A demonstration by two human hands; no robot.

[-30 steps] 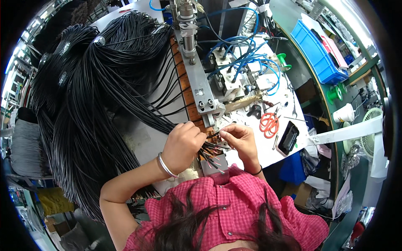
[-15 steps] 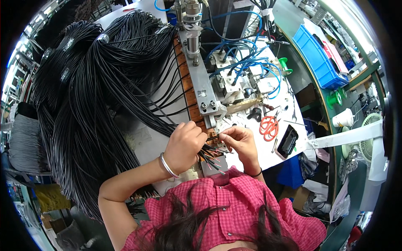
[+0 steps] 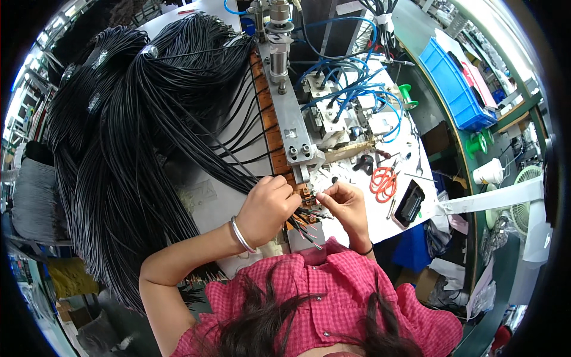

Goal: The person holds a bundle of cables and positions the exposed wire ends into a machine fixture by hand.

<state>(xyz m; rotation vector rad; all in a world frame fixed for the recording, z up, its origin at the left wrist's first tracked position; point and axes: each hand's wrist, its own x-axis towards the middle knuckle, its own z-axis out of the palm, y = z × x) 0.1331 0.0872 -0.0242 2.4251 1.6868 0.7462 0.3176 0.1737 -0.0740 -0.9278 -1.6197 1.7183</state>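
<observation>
My left hand [image 3: 269, 208] is closed around a bundle of thin black cables [image 3: 235, 177]. Their stripped ends [image 3: 307, 231], with red, white and green cores, stick out below its fingers. My right hand [image 3: 345, 207] is closed in a pinch, thumb against forefinger, at the near end of an orange-brown slotted strip [image 3: 278, 156]. What the fingertips hold is too small and partly hidden. Several single black cables lie across the strip farther up. Above its right side runs a grey metal bar [image 3: 290, 122] with an upright cylinder [image 3: 278, 56] on it.
A large heap of black cables [image 3: 119, 154] covers the left side. Right of the bar stand metal blocks [image 3: 330, 116] with blue air hoses [image 3: 357, 86]. Nearby lie a coiled red cord [image 3: 383, 183] and a black phone-like object [image 3: 409, 203]. A blue crate [image 3: 455, 86] sits farther right.
The view has shifted slightly. My right fingertips have drawn a little away from the strip's end, uncovering more of it. My left hand still grips the bundle.
</observation>
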